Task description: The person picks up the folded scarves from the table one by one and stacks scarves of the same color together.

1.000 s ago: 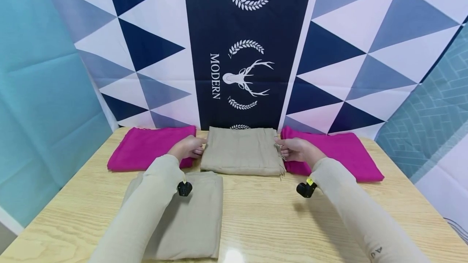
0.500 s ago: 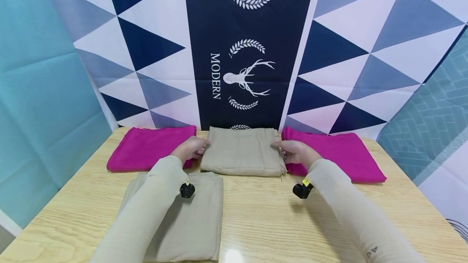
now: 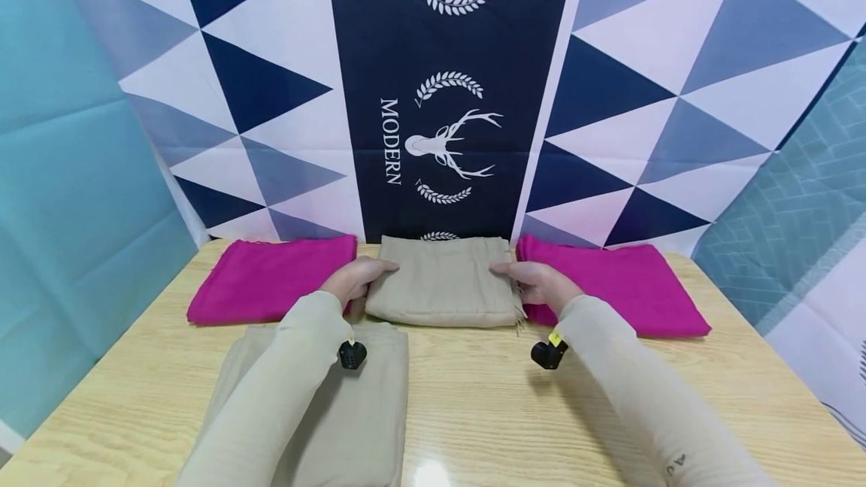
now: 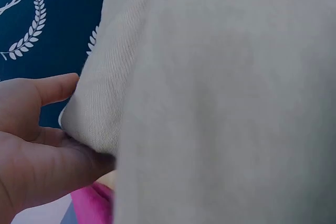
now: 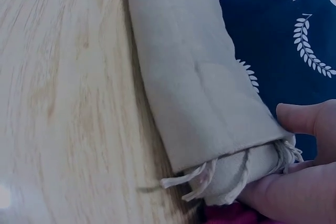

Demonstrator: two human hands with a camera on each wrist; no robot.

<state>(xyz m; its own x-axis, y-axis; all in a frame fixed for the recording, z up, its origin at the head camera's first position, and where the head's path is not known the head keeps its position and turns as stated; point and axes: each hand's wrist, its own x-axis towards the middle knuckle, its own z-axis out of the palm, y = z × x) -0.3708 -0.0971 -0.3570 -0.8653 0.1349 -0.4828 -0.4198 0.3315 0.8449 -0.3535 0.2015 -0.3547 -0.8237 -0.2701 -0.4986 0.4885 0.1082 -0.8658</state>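
A folded beige scarf [image 3: 440, 284] with fringe lies at the back middle of the table. My left hand [image 3: 357, 278] grips its left side, thumb on top; in the left wrist view the fingers of that hand [image 4: 37, 156] reach under the edge. At the opposite side my right hand [image 3: 541, 284] holds the scarf likewise, thumb above. The right wrist view has its fringe [image 5: 231, 182] hanging loose beside the right hand [image 5: 299, 182]. The fingertips beneath the cloth are hidden.
Folded magenta cloths flank the scarf, one at left [image 3: 264, 284] and one at right [image 3: 629, 291]. Another folded beige cloth [image 3: 365, 412] lies in front, partly under my left forearm. A patterned backdrop [image 3: 446, 58] rises behind the wooden table [image 3: 487, 412].
Both hands have moved inward over the scarf's sides, and their thumbs now reach farther onto its top. The scarf keeps its place between the magenta cloths.
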